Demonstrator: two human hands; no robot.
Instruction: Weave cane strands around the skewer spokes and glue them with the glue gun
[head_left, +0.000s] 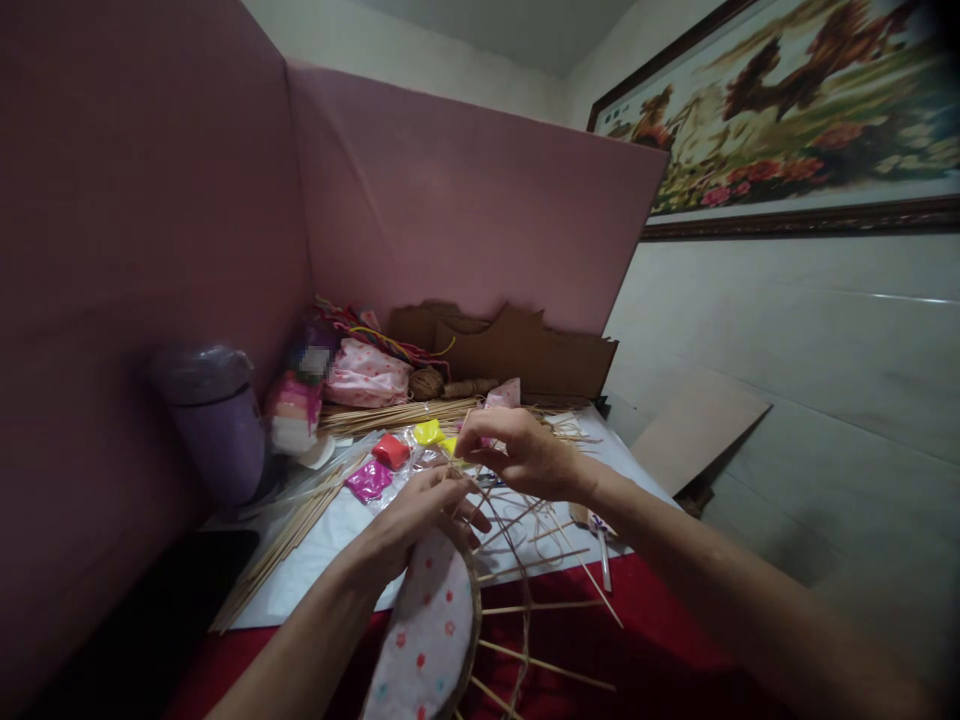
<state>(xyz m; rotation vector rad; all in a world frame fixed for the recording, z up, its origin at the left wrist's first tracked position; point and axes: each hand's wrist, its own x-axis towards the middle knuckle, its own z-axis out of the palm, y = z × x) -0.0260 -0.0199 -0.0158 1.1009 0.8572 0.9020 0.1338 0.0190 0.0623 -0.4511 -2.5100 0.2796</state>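
My left hand (pixel 420 515) grips the rim of a round woven piece (pixel 427 640) covered in white dotted fabric, with thin wooden spokes (pixel 540 605) sticking out of it. My right hand (pixel 517 450) is just above and to the right, its fingers pinched on a thin reed strand (pixel 517 560) that curves down along the spokes. Both hands are closed and nearly touch.
A white sheet (pixel 337 540) lies on the red table (pixel 600 640). On it lie bundles of sticks (pixel 285 540), coloured clay packets (pixel 390 452), a twine ball (pixel 426 382), pink fabric (pixel 367 375), cardboard (pixel 525 350) and a purple lidded bin (pixel 214 420). Pink partition walls stand behind.
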